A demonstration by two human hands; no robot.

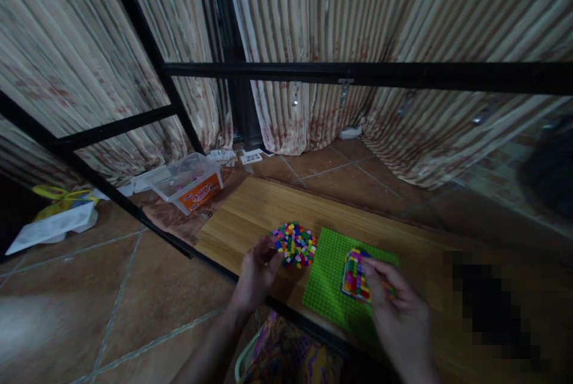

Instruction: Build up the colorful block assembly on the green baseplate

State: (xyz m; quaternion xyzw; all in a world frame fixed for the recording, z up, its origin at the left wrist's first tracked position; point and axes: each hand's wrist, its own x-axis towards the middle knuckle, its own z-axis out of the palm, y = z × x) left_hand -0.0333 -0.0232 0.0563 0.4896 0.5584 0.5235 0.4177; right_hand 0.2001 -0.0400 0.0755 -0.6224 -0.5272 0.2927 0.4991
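Note:
A bright green studded baseplate (329, 279) lies on the wooden board. On it stands a low block of multicoloured toy bricks (353, 273), edged in blue and white on the near left side. My right hand (400, 309) is over this block, thumb and forefinger pinched together at its top; whatever is between the fingertips is hidden. Left of the baseplate is a loose pile of small coloured bricks (295, 245). At the pile's left edge is my left hand (259, 270), its fingers curved and thumb apart from them, with nothing visible in it.
The wooden board (250, 211) rests on a dark frame (215, 267). A clear plastic box (192, 184) with an orange label stands beyond its left end. A white tray (56, 226) lies on the tiled floor at far left. Black bars (313, 70) cross before striped curtains.

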